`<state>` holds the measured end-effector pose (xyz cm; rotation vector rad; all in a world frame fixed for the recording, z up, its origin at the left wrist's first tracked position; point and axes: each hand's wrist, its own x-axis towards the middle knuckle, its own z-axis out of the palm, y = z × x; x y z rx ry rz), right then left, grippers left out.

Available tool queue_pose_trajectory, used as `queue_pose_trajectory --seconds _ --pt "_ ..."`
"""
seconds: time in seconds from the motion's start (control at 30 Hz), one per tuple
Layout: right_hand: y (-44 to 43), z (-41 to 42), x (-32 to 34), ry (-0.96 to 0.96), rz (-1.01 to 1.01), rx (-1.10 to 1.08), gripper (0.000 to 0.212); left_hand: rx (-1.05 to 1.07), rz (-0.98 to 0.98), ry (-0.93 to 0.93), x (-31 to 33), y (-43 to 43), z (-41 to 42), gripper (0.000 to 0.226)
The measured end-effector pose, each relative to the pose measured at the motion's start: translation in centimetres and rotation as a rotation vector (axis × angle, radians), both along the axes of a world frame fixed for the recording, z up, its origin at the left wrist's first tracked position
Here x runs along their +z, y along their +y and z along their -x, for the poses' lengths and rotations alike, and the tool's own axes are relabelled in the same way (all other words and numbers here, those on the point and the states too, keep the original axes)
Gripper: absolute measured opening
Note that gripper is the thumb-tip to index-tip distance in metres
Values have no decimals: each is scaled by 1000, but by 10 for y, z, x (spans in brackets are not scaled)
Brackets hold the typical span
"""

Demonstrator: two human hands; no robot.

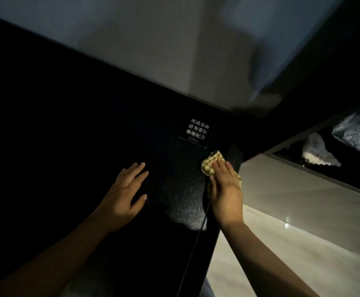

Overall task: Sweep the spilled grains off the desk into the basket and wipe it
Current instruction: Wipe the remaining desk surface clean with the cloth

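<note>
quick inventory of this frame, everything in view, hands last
desk: one, black, fills the left and centre
sign: one, black with white characters, on the desk just beyond the cloth
cloth: one, yellow-green checked, on the desk near its right edge, partly under the right hand
clear plastic bag: one, crumpled, on a dark surface at far right
whitish plastic bag: one, left of the clear one, same surface
floor: pale, right of the desk
wall: grey, behind the desk
grains, basket: none made out
left hand: fingers straight, flat on the desk
right hand: fingers straight, pressing on the cloth
</note>
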<state>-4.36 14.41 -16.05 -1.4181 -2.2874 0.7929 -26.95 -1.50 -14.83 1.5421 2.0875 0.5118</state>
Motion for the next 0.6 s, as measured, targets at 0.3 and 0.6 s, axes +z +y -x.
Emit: queue_pose_trajectory --seconds 0.3,0.6 --pt "-13 -5 24 228 16 -2 38 -36 4 14 6 -24 -8 57" --pt "55 13 1 32 -33 -59 38 -31 46 25 7 -31 -14 60"
